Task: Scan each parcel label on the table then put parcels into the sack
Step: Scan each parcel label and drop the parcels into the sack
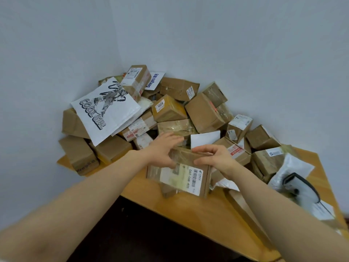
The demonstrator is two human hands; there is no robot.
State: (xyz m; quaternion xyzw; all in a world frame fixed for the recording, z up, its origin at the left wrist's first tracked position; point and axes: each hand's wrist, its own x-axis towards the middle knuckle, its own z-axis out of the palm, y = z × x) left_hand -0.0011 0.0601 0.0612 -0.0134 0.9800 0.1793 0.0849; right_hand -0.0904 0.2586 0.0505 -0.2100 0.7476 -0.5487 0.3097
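A brown cardboard parcel [181, 176] with a white barcode label facing me stands tilted near the front of the wooden table [188, 208]. My left hand [162, 150] holds its upper left corner, thumb on the front, fingers stretched over the top. My right hand [217, 157] grips its upper right edge with curled fingers. A handheld barcode scanner [300, 188], dark grey and white, lies at the right on a grey plastic mailer [294, 169]. No sack is in view.
A heap of several taped cardboard boxes [205, 112] fills the table's far corner against two grey walls. A white "COOL GIRL" mailer [105, 110] lies on the left of the heap. The table's front edge drops to dark floor [141, 233].
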